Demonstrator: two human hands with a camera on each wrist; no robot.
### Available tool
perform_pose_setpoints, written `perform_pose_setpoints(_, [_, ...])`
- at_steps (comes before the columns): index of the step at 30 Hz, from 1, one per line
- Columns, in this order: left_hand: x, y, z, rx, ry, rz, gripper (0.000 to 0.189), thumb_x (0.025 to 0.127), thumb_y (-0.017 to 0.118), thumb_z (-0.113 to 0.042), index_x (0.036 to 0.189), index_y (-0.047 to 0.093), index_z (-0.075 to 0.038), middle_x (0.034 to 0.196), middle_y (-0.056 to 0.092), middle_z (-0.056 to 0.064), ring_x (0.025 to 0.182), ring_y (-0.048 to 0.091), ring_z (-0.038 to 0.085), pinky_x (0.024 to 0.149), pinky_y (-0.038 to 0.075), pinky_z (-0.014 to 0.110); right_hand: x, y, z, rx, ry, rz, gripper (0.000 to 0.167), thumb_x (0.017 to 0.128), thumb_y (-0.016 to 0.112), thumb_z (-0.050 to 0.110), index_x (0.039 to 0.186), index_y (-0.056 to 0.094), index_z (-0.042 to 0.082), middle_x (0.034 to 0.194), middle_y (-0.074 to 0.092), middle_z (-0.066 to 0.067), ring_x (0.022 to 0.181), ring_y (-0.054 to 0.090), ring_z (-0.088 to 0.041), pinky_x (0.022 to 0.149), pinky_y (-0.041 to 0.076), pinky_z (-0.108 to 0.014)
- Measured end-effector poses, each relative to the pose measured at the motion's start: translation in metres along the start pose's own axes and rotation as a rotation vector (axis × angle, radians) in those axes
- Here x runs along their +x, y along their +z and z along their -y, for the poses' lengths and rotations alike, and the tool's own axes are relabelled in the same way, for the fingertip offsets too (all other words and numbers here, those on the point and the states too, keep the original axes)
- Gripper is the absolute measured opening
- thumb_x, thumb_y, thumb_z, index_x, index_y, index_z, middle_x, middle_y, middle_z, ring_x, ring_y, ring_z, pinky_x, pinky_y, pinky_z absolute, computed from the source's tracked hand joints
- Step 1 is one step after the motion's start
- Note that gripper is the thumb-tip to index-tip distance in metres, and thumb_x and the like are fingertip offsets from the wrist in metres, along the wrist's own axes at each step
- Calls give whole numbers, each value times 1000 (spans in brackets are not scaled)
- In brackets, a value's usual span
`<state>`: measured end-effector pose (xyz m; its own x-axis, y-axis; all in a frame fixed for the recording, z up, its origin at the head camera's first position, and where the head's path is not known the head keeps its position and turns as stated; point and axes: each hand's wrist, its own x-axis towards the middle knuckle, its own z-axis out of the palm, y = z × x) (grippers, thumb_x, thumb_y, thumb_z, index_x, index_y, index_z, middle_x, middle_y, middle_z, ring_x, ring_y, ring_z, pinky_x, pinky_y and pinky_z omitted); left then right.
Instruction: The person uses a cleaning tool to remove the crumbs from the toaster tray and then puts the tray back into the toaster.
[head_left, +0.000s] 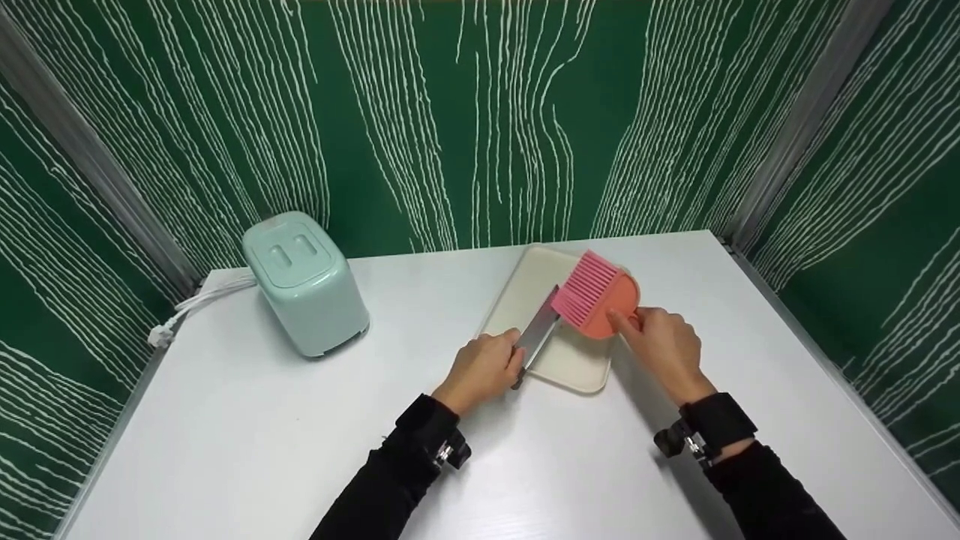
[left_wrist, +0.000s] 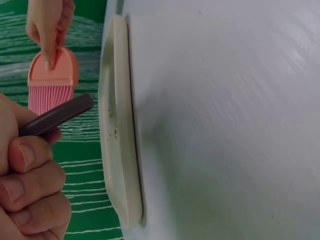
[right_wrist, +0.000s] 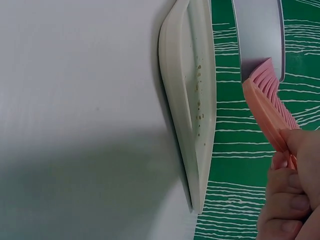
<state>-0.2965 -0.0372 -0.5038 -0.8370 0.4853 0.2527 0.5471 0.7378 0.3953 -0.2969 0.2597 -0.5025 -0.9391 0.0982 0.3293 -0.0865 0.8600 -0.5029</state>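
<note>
My left hand [head_left: 484, 367] grips the dark handle [left_wrist: 60, 115] of a small grey dustpan [right_wrist: 260, 35], which is tilted over a cream tray [head_left: 574, 367]. In my right hand [head_left: 664, 349] is a coral hand brush [head_left: 616, 306], pinched at its narrow end with the thumb on its flat face. The brush's pink bristles [head_left: 586, 287] point left and overlap the dustpan's front end in the right wrist view. Both tools are held above the tray. Small brown crumbs [right_wrist: 198, 102] lie scattered on the tray's floor.
A mint-green toaster [head_left: 319, 300] stands at the back left of the white table [head_left: 262, 442]. Its white cord ends in a plug [head_left: 160, 335] hanging past the left edge. Green walls with white lines [head_left: 390, 112] enclose the table's back and sides.
</note>
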Motion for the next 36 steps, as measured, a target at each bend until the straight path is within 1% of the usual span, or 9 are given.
perform_pose_setpoints(4, [-1,1,-1,56,28,-48,23,106,60,-19,87,56,-9,66,63,7,60,54,15,52,37,31,-1,-1,-5,-14,24,26,58,103,68,53,61,46,19,56,41,4,54,43,-17,49,29,-31])
perform_pose_setpoints(7, [-3,1,-1,99,46,-76,22,106,60,-19,87,57,-8,67,68,11,59,62,19,49,39,32,-3,-1,-8,-16,41,41,57,103,68,52,61,47,19,56,43,4,55,45,-18,49,30,-32])
perform_pose_setpoints(11, [-4,3,-1,157,56,-103,21,105,62,-19,87,57,-9,66,68,11,59,69,25,46,45,35,-3,-3,-10,-19,49,59,55,103,67,51,62,52,18,56,47,2,55,47,-19,50,31,-32])
perform_pose_setpoints(16, [-2,5,0,169,44,-109,20,106,61,-21,90,60,-9,67,68,11,58,68,25,46,49,38,-4,-9,-13,-26,84,98,54,103,66,54,67,61,14,59,55,-2,57,52,-21,51,35,-33])
perform_pose_setpoints(20, [-2,5,1,174,38,-133,19,106,62,-21,92,61,-9,67,70,12,59,71,28,47,51,40,-6,-13,-13,-1,97,153,54,103,64,57,75,70,11,64,60,-3,61,54,-21,53,37,-33])
perform_pose_setpoints(22, [-2,5,1,176,35,-146,18,106,62,-21,92,61,-9,67,70,12,60,72,30,47,52,42,-7,-15,-12,16,95,181,53,103,64,57,78,72,11,64,57,-1,61,53,-19,53,36,-32])
perform_pose_setpoints(28, [-2,4,2,180,17,-147,20,107,61,-24,93,60,-9,70,71,14,62,73,34,49,54,45,-12,-17,-8,52,77,267,55,102,65,58,73,68,11,60,43,6,59,44,-15,54,33,-29])
perform_pose_setpoints(32, [-2,3,1,183,4,-143,21,108,60,-25,94,59,-9,70,71,14,62,72,34,49,54,44,-15,-20,-1,95,84,350,56,102,65,58,80,73,8,62,41,7,61,43,-14,56,33,-29])
perform_pose_setpoints(36, [-2,2,0,187,9,-159,22,107,60,-24,91,57,-9,68,70,13,61,72,33,48,53,43,-18,-21,6,116,57,419,52,101,67,56,78,70,10,63,38,8,61,41,-12,56,30,-28])
